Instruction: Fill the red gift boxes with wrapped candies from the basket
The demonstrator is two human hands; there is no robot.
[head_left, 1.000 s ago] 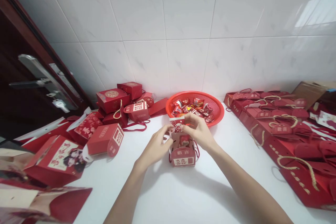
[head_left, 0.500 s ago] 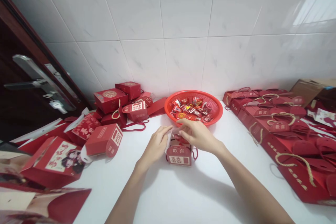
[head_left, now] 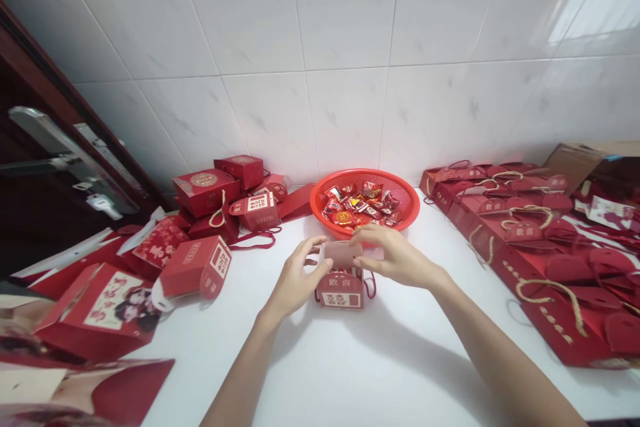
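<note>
A small red candy box (head_left: 342,299) stands upright on the white table in front of me, its top open. Its pale back flap (head_left: 340,257) is raised, and a little of the wrapped contents shows inside. My left hand (head_left: 299,278) is at the left edge of the box, thumb in front and fingers behind the raised flap. On the other side, my right hand (head_left: 396,257) has its fingers and thumb at the flap's right edge. Dark red cord handles hang at both sides. Right behind the box is a red plastic basket (head_left: 414,210) of wrapped candies (head_left: 367,203).
Several folded red boxes (head_left: 205,187) and a larger printed box (head_left: 100,310) crowd the left side. Rows of red boxes with rope handles (head_left: 520,267) line the right. A tiled wall (head_left: 345,113) rises behind; a door handle (head_left: 55,163) is at far left.
My hands have moved a little apart at the top of the box. The back flap and the inside now show more. The view has shifted slightly.
</note>
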